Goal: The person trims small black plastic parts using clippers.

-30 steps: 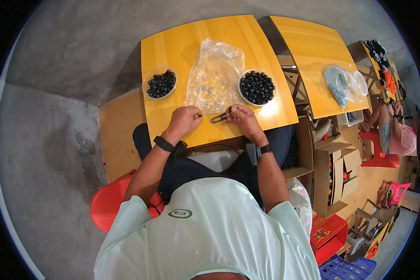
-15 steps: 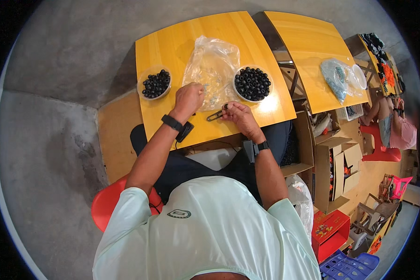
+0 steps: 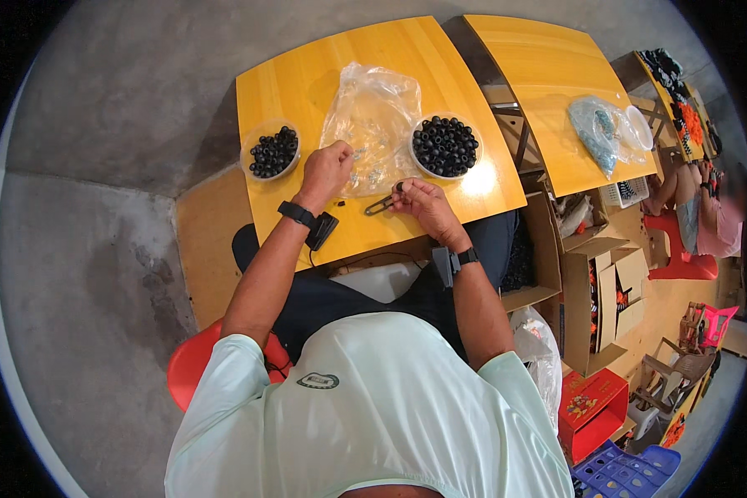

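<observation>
My left hand (image 3: pixel 327 172) reaches over the near left part of a clear plastic bag (image 3: pixel 373 91) that lies flat with small shiny pieces in or on it. Its fingers are curled together in a pinch, and whatever they hold is too small to make out. My right hand (image 3: pixel 426 204) grips a slim dark metal loop (image 3: pixel 378 206), whose kind I cannot tell; a round black bead (image 3: pixel 400 187) shows at the fingertips. Black beads fill a round clear tub (image 3: pixel 249 166) at the left and another tub (image 3: pixel 446 177) beyond my right hand.
A tiny black piece (image 3: pixel 340 203) lies on the yellow table (image 3: pixel 290 75) between my hands. A second table (image 3: pixel 539 58) carries a bag of bluish pieces (image 3: pixel 593 137) and a white tub (image 3: pixel 637 129). Cardboard boxes (image 3: pixel 593 307) stand at my right; another person (image 3: pixel 710 216) sits far right.
My left hand has moved slightly up and left over the bag, uncovering the tiny black piece on the table. My right hand keeps its grip on the metal loop, nearly still.
</observation>
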`<state>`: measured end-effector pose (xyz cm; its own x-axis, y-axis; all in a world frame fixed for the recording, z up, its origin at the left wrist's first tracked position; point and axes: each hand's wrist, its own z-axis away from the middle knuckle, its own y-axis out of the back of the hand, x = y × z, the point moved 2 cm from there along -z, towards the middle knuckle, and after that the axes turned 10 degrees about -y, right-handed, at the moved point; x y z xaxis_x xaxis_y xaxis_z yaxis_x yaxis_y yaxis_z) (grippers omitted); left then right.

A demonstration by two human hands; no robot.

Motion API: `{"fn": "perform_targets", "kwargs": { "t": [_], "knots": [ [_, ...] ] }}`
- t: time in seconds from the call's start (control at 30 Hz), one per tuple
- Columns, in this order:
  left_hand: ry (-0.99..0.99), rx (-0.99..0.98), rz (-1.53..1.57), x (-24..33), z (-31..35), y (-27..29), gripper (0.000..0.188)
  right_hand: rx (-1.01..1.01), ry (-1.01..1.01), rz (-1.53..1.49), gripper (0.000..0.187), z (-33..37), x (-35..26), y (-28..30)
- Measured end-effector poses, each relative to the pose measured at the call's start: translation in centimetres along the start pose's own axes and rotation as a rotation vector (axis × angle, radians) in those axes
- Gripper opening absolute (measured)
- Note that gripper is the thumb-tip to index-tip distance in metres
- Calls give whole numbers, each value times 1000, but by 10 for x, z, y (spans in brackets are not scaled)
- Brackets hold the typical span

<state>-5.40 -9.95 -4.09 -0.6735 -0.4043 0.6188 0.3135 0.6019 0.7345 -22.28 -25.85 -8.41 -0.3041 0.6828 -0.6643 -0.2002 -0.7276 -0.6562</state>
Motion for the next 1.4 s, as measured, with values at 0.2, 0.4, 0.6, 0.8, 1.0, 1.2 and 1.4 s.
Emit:
{"fn": "perform_targets", "kwargs": {
  "t": [0.2,0.4,0.6,0.8,1.0,1.2,1.4],
  "knots": [
    [-15,-98,-159,7,-13,-6,15,-4,2,-3,20,1,-2,-2],
    [-150,-196,-265,21,-35,-33,14,9,10,-4,23,-1,0,-2],
    [-230,-152,-359,18,-39,-38,11,24,26,3,24,-1,2,-1],
    [53,-71,454,58,9,1,8,-21,76,-35,23,10,-1,-10],
    [234,-46,977,86,57,18,9,-17,108,104,22,24,11,-35],
    [181,42,1050,94,81,24,7,63,206,427,22,38,9,-72],
    [152,118,1058,95,89,38,7,-33,-3,-147,26,40,20,-74]
  ]
}}
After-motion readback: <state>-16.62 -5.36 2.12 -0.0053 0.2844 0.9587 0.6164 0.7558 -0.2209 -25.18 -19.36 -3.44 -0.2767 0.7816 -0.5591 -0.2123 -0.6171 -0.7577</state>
